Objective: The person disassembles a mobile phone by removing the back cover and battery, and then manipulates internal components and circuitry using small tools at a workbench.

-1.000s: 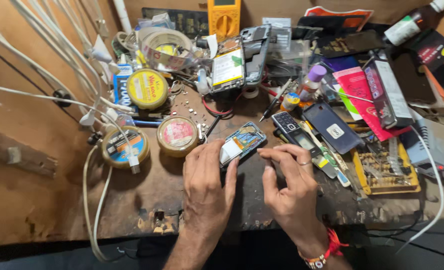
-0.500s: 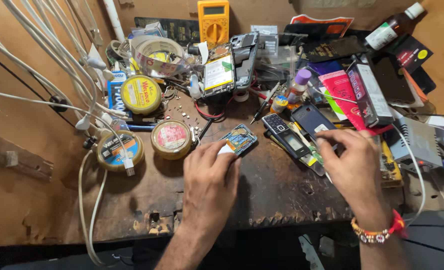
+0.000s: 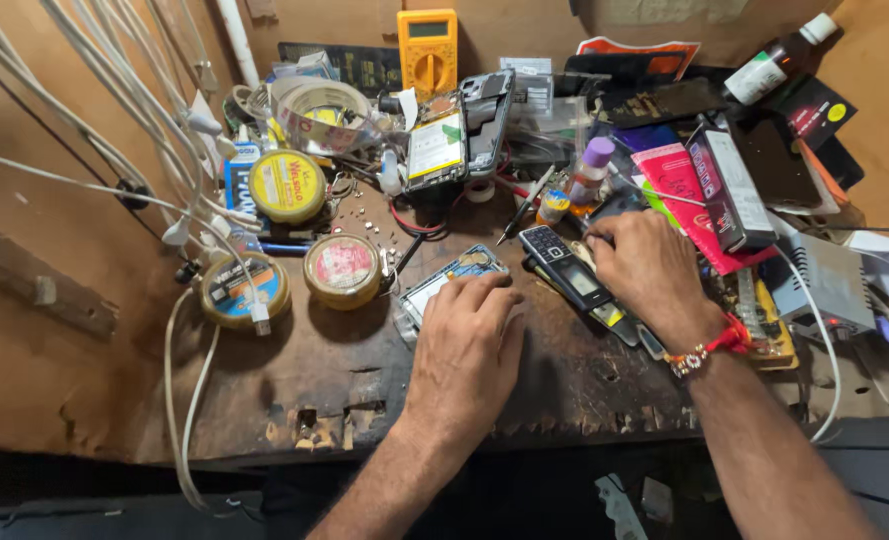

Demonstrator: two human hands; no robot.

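Seen from the head camera, a person's left hand point(image 3: 467, 345) presses flat, fingers together, on an opened phone board point(image 3: 451, 280) lying on a worn wooden workbench point(image 3: 294, 380); the palm hides the board's near end. The right hand point(image 3: 649, 268) reaches among clutter just beside a dark keypad phone point(image 3: 562, 268), its fingertips curled out of sight, so whether they grip anything cannot be told. Round tins point(image 3: 342, 270) sit left of the board. White cables point(image 3: 114, 150) run off the frame's left edge.

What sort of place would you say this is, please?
Most likely a phone repair bench: a yellow multimeter, an opened phone and round tins crowd the worn wooden worktop.
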